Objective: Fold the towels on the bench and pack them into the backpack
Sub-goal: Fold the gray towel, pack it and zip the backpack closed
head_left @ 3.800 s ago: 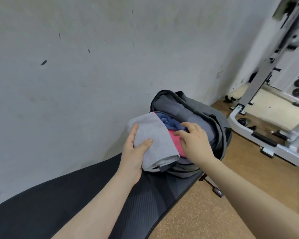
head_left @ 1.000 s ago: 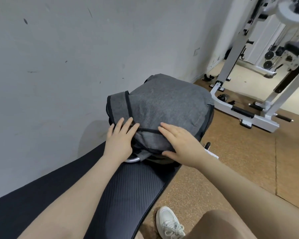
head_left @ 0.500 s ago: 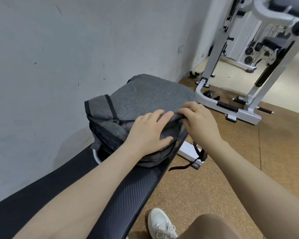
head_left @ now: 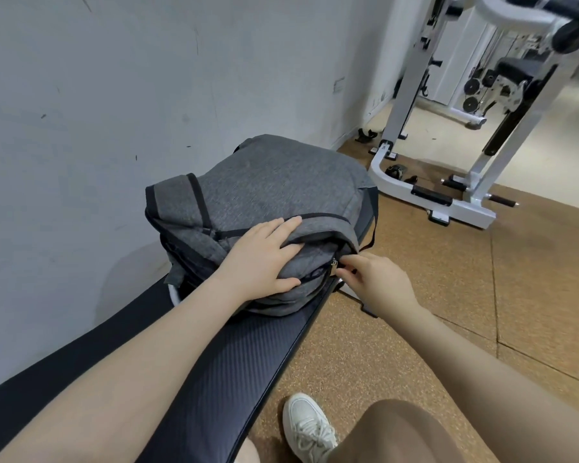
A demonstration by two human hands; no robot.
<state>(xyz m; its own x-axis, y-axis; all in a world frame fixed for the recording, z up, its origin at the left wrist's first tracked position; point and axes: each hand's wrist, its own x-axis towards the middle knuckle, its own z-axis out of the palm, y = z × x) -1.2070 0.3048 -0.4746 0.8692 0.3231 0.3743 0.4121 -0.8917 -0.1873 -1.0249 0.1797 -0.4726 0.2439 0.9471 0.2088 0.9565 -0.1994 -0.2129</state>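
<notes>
Head view: towels gone from sight, backpack [head_left: 274, 195] flap now down, frame centre. My left hand [head_left: 261, 259] pressed flat; right hand [head_left: 378, 279] pinched zipper pull [head_left: 333, 262]. Packing nearly finished.

Right hand [head_left: 378, 282] dropped to backpack [head_left: 274, 192] zipper [head_left: 333, 262].

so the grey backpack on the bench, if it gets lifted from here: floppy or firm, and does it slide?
Probably soft: the backpack is fabric and dents under the left hand. It bulges, so it likely keeps its shape. It may slide on the smooth bench, and it sits near the end, so a push could tip it off. The right hand pinches the zipper.
</notes>
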